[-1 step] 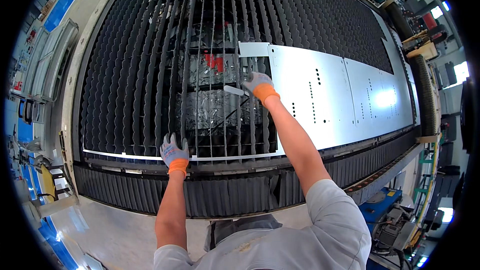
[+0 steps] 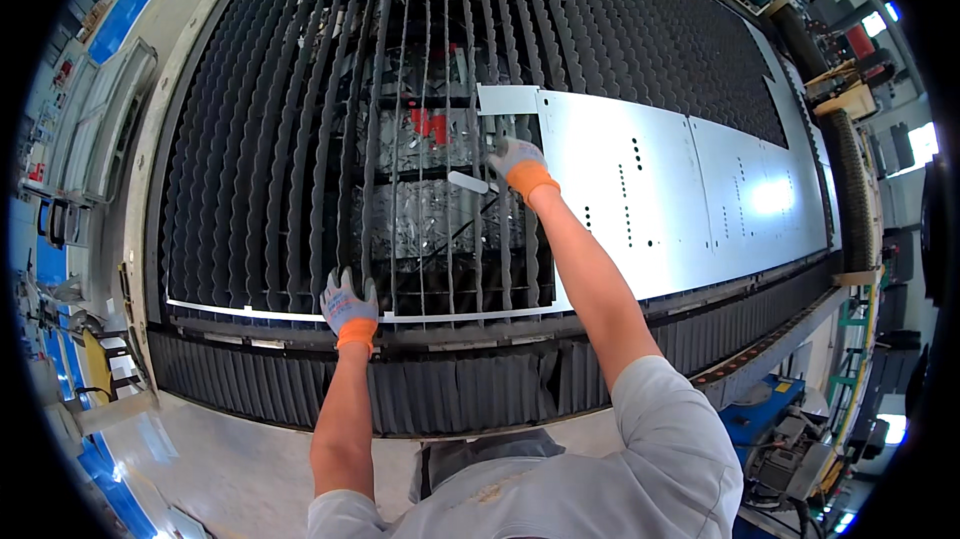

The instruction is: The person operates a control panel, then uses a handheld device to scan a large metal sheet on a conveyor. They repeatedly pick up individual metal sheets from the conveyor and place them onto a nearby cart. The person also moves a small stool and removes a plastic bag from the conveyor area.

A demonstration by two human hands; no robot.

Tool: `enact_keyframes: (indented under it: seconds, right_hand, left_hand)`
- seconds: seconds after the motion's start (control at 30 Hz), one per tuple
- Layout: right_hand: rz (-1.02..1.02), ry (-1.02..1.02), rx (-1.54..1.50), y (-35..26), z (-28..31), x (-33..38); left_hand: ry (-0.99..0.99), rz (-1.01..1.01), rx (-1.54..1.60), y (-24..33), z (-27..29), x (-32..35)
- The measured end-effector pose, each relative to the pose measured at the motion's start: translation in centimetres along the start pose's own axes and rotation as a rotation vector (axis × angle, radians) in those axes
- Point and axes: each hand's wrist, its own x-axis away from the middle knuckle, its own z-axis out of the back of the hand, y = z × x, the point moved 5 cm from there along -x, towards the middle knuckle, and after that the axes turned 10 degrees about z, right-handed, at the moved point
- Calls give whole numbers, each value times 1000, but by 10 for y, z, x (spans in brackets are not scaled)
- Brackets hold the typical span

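My left hand, in a grey glove with an orange cuff, lies with fingers spread on the near edge of a slatted metal bed. A thin bright metal strip runs along that edge beside it. Farther out, my right hand, gloved alike, reaches down over the slats with bent fingers. Close by its fingertips is a small oblong pale metal piece across the slats; whether they grip anything is hidden. Right of this hand lies a large shiny sheet with rows of small holes.
A small rectangular tab of sheet sits beyond my right hand. Metal scrap and red objects show below the slats. A pleated dark cover hangs along the front. At lower right stands blue machinery.
My right hand has shifted very slightly up and away from the oblong piece's end. The left hand and the large sheet look unmoved.
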Motion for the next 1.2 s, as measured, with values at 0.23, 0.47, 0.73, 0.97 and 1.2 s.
enact_keyframes:
  seconds: [0.23, 0.47, 0.73, 0.97, 1.2]
  right_hand:
    - [-271, 207, -1111, 26, -48, -102]
    - [-382, 161, -1541, 19, -73, -113]
    - [-291, 719, -1101, 39, -27, -54]
    - [-197, 450, -1516, 19, 1, -2]
    - [123, 413, -88, 3, 32, 23]
  left_hand:
    - [-10, -17, -27, 0, -2, -2]
    - [14, 2, 9, -6, -2, 1]
    - [31, -46, 32, -4, -6, -1]
    - [10, -19, -3, -2, 0, 0]
    - [-32, 14, 8, -7, -7, -3]
